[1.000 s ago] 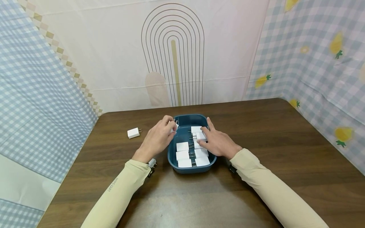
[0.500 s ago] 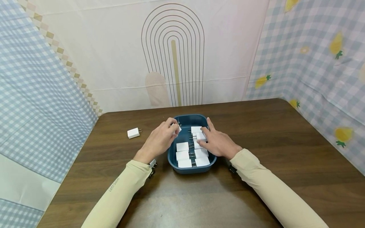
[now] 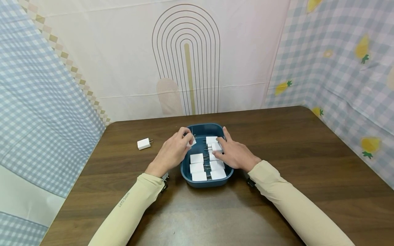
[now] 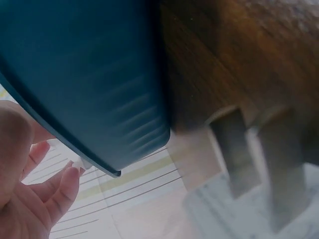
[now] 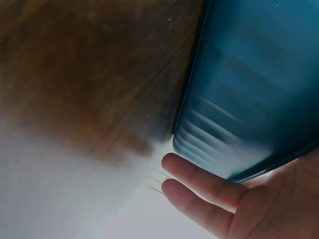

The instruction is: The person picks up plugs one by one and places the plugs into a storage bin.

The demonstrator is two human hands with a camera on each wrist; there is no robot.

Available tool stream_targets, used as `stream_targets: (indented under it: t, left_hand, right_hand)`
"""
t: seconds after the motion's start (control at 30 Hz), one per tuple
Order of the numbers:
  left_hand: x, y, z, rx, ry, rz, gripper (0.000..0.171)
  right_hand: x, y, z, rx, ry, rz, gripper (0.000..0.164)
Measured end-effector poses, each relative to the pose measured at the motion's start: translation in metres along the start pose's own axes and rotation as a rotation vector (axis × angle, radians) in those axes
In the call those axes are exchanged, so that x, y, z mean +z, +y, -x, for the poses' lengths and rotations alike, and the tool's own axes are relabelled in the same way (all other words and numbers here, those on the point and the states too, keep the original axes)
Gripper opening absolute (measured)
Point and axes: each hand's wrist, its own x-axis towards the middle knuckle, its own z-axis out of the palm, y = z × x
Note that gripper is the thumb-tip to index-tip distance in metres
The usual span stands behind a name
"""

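Observation:
In the head view a white plug-in charger [image 3: 191, 141] is pinched by my left hand [image 3: 171, 150], over the left rim of the dark blue tub [image 3: 207, 183]. My right hand [image 3: 238, 153] reaches over the opposite rim, with thumb and index finger on either side of another white charger [image 3: 217, 147]. That one lies over the right row of chargers. Two of its fingers [image 5: 197, 177] extend outside the tub wall in the right wrist view. Several chargers lie in two rows, their prongs facing inward, the left row [image 3: 197, 168] being shorter.
One more white charger [image 3: 143, 144] lies on the wooden table [image 3: 117, 164] left of the tub, prongs to the right. A patterned cloth [image 3: 129, 61] hangs behind the table. Two blurred metal strips [image 4: 276, 164] stand close to the left wrist camera.
My left hand has shifted slightly right, over the tub, and the charger in it has turned so more of its white face shows. My right hand has stayed in place.

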Motion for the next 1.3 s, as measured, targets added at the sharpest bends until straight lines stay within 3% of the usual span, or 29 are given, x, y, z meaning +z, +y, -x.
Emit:
stream_targets:
  t: [0.3,0.73,1.03,1.3]
  left_hand:
    - [0.0018,-0.0018,0.0001,-0.028,-0.023,-0.034,0.017]
    - [0.0014,-0.0004,-0.0023,-0.113,-0.106,0.013,0.022]
    - [0.0003,0.0008,-0.003,-0.118,-0.125,-0.031,0.022]
    - [-0.0006,0.005,-0.0068,-0.172,-0.192,-0.048,0.027]
  right_hand:
    - [0.0004,0.0,0.0,-0.001,-0.001,-0.006,0.072]
    - [-0.0002,-0.0003,-0.0001,0.007,-0.007,-0.009,0.072]
    - [0.0002,0.0,-0.0007,0.001,-0.005,-0.005,0.072]
    - [0.0004,0.0007,-0.0007,0.002,-0.003,-0.007,0.072]
